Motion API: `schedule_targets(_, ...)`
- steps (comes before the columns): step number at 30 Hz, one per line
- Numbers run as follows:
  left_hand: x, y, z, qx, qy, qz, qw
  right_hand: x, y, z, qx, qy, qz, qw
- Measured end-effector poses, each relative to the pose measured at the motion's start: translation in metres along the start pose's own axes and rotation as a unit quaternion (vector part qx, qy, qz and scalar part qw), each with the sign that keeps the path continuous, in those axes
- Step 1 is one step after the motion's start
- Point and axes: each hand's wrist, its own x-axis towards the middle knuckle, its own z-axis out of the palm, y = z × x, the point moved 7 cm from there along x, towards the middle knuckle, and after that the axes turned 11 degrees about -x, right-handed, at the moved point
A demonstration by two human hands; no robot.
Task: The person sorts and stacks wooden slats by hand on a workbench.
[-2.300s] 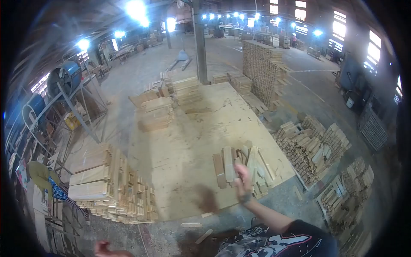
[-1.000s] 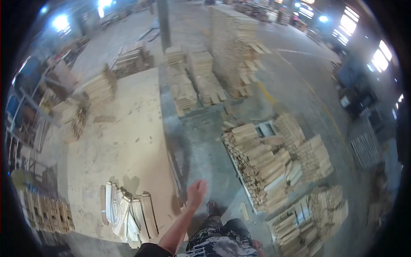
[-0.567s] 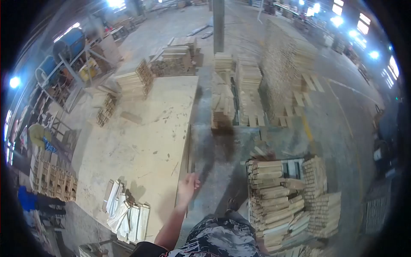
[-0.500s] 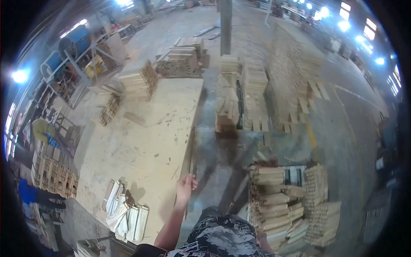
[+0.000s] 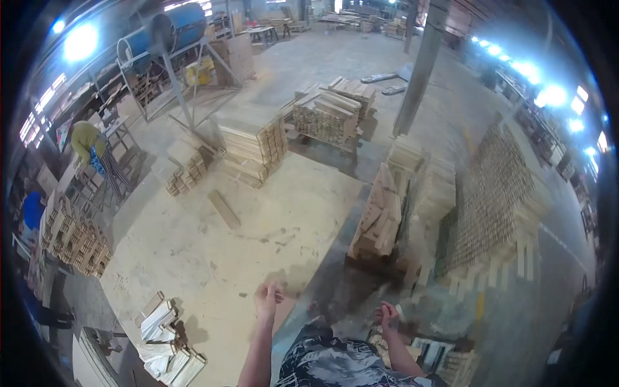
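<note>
My left hand [image 5: 269,298] hangs over the near right part of a large pale board surface [image 5: 206,271]. Its fingers are loosely bent and nothing shows in them. Out to the other side is my right hand [image 5: 389,315], with slightly curled fingers and nothing in it, above the dark floor between the board and the wood stacks. Nearest to it below are light wood pieces [image 5: 459,367], partly cut off by the frame. On the near left corner of the board lies a small heap of white-edged wood strips [image 5: 169,342]. A single plank [image 5: 224,209] lies farther along the board.
Stacked wood [image 5: 255,145] stands at the board's far edge, with another pile [image 5: 325,115] behind. On the right are a trestle of planks [image 5: 380,216] and a tall stack [image 5: 493,203]. A grey post [image 5: 422,68] rises beyond. A person [image 5: 93,145] bends at the left.
The view has swung left and up, so the stacks sit farther right. My right hand has come into view. My left hand remains low in the middle, now over the board.
</note>
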Motion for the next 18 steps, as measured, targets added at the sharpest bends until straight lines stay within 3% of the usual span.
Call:
schedule_targets(2, 0.047, 0.029, 0.020, 0.003, 0.013, 0.045, 0.999, 0.030, -0.073, 0.041, 0.003, -0.032, -0.010, 0.999)
schedule_targets(7, 0.149, 0.089, 0.070, 0.036, 0.004, 0.122, 0.992, 0.105, -0.180, 0.119, -0.010, -0.123, -0.069, 0.990)
schedule_targets(11, 0.216, 0.113, 0.081, 0.093, 0.065, 0.144, 0.983, 0.175, -0.255, 0.182, -0.014, -0.198, -0.174, 0.964)
schedule_targets(15, 0.276, 0.158, 0.114, 0.157, 0.138, 0.161, 0.965, 0.240, -0.308, 0.238, -0.007, -0.270, -0.167, 0.948)
schedule_targets(18, 0.358, 0.176, 0.149, 0.256, 0.169, 0.240, 0.921, 0.273, -0.366, 0.255, -0.050, -0.281, -0.247, 0.926)
